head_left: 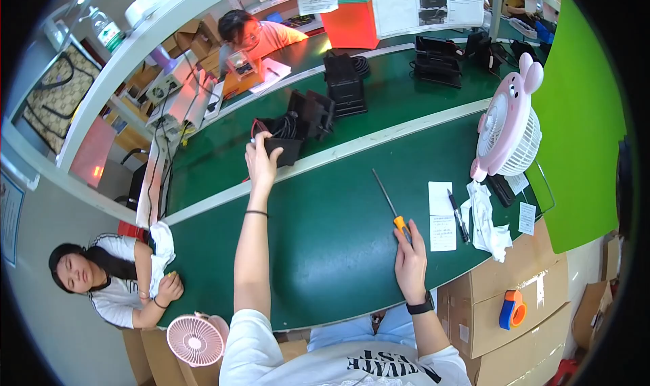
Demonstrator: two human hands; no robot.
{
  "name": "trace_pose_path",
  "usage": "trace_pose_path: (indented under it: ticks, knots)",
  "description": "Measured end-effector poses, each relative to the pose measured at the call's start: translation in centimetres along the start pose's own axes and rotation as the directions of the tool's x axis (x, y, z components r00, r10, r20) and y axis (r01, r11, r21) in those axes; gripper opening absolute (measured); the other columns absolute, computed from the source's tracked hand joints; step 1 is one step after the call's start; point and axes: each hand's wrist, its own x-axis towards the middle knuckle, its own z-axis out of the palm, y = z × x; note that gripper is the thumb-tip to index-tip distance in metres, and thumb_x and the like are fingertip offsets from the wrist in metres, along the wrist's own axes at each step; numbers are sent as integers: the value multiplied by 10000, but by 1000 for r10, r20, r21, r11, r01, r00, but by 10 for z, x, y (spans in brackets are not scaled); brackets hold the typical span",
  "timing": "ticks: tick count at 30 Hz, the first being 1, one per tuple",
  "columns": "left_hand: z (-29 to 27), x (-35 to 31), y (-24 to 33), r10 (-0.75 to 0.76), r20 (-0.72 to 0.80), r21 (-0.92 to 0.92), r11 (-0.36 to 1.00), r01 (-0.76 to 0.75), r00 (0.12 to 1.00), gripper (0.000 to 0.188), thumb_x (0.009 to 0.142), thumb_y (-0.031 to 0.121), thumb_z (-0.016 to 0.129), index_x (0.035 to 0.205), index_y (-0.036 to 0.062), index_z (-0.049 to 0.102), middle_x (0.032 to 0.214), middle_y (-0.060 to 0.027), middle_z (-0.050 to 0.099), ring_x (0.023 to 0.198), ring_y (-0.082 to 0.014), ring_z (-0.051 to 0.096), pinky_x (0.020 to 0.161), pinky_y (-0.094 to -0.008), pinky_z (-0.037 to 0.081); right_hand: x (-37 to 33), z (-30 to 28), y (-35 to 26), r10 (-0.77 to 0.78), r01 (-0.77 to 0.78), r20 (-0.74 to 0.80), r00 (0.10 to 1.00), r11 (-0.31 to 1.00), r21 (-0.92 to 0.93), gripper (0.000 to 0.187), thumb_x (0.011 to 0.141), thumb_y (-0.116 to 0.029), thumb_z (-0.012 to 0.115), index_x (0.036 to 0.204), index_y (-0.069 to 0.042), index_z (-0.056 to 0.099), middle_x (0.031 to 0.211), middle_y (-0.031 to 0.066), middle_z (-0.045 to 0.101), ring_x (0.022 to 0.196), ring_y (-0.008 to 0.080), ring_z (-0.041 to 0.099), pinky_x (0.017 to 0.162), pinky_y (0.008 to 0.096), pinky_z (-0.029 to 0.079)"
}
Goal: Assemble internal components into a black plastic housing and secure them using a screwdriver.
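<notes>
My left hand (pixel 259 163) reaches over the white ledge to the far side of the bench, its fingers gripping a black box-shaped case (pixel 283 150). A coiled black cable (pixel 287 126) and a bit of red wire show at that case. Right behind it stand more black cases (pixel 313 115). Above the near part of the green bench, my right hand (pixel 410 267) is closed round the handle of a screwdriver (pixel 399 221), yellow and black with a long thin shaft. The shaft points away and to the left.
A white ledge (pixel 379 138) runs across the green bench. At right are a pink fan (pixel 504 125), a paper slip (pixel 442 217), a pen (pixel 458 217) and crumpled tissue (pixel 482 223). More black cases (pixel 437 62) sit at the back. One person sits at left, another across.
</notes>
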Motion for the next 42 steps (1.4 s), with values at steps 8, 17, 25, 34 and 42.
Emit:
trace_pose_path:
  ticks: [8,17,25,34,42]
  knots:
    - [-75,-168,45,82,-72,63,995,-78,994,401,812,106,788,1156,152,587,1138,-159,511,1045,-385,536,886,-479,478,-8,0,1,-60,60,1,998,998,-2,375,842,58,617,1210,1,668,1440,214,497,1300,405,502,1082,446,434]
    - [-80,-330,152,147,121,-96,986,-135,982,640,832,90,753,1427,194,542,1082,-201,454,944,-342,530,788,-408,500,-22,-16,-42,-6,-14,51,999,921,389,308,956,-89,610,1252,-29,666,1362,170,617,1252,332,594,1056,401,457]
    - [-138,-347,167,291,533,-525,850,41,795,566,859,85,710,1396,38,537,809,-94,674,730,-282,633,670,-397,536,-61,5,-52,127,-361,347,929,508,782,478,978,-62,520,1449,0,468,1489,142,494,1372,220,456,1163,329,302]
    - [-135,-244,128,545,295,-72,832,-551,785,587,760,199,813,1316,191,625,1113,-44,653,1124,-267,595,1134,-513,351,-75,-4,-45,67,-355,363,929,433,828,528,979,-81,546,1487,-17,418,1579,163,360,1439,243,370,1201,359,257]
    - [-166,-221,83,208,-243,-173,952,-253,947,449,871,106,744,1304,70,631,1130,-149,671,984,-347,643,858,-416,519,-76,-4,-37,93,-320,316,944,487,813,539,941,-52,564,1466,4,452,1545,152,426,1433,236,388,1198,349,255]
